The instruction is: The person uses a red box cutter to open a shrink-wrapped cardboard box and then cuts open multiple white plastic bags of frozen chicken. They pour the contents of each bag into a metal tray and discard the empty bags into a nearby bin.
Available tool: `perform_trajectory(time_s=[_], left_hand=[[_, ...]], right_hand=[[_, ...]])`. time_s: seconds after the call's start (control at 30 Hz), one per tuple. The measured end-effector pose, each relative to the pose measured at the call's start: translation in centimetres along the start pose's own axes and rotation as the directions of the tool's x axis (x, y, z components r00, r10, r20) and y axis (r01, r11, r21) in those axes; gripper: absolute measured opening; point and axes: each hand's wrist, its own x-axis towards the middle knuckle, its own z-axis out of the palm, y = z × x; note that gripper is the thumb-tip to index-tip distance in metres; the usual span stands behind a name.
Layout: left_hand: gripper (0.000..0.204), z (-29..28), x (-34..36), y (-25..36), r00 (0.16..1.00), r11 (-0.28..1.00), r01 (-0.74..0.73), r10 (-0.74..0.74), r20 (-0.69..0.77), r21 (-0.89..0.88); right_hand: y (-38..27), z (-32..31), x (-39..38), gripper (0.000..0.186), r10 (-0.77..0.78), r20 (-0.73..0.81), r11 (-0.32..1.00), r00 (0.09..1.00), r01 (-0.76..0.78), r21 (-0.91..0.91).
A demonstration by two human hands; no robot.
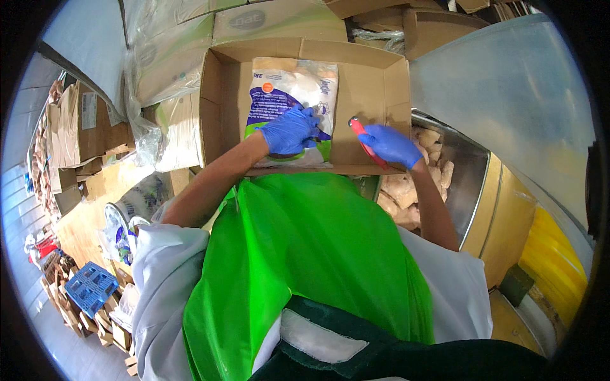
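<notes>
A printed plastic bag [302, 86] in white, purple and green lies in the left half of an open cardboard box [368, 70]. Pale, lumpy pieces show through its clear part. My left hand [289, 132], in a blue glove, rests on the bag's lower middle, its fingers curled against the plastic. At the right side of the box, my blue-gloved right hand [393, 146] is wrapped round a red cutter [357, 127]. The cutter's metal tip points up and left, apart from the bag. Part of its handle is hidden by my fingers.
Right of the box sits a metal bin [467, 181] holding pale raw meat pieces [400, 193]. Stacked cartons [279, 22] with loose plastic wrap stand behind. A roll of printed film [117, 222] is at my left, and a blue pallet [92, 289] lies farther off.
</notes>
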Motion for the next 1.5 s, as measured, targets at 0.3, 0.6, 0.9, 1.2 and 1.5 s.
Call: perform_trajectory(time_s=[0.3, 0.6, 0.9, 1.2, 1.5], left_hand=[[0.019, -1.4, -1.6, -1.6, 0.994, 0.944, 0.011, -0.046, -0.099, -0.330], [0.008, -4.0, -1.3, -1.1, 0.946, 0.882, 0.042, -0.187, -0.266, -0.469], [0.007, -3.9, -0.9, -0.2, 0.893, 0.873, -0.006, -0.214, -0.395, -0.488], [0.010, -4.9, -1.3, -2.0, 0.869, 0.706, 0.110, -0.410, -0.276, -0.700], [0.021, -7.7, -2.5, 2.5, 0.934, 0.913, 0.073, -0.204, -0.294, -0.401]], right_hand=[[-1.4, 7.5, 2.0, 0.031, -0.355, -0.356, 0.930, 0.864, 0.364, -0.045], [-4.0, 4.3, -0.3, 0.028, -0.293, -0.388, 0.949, 0.874, 0.315, -0.008], [-4.6, 2.9, -4.7, 0.020, -0.365, -0.348, 0.892, 0.863, 0.432, 0.134], [1.0, 5.2, -10.8, 0.021, -0.022, -0.110, 1.000, 0.994, 0.021, -0.004], [-0.8, -2.9, -3.0, 0.026, -0.447, -0.673, 0.892, 0.589, 0.347, -0.290]])
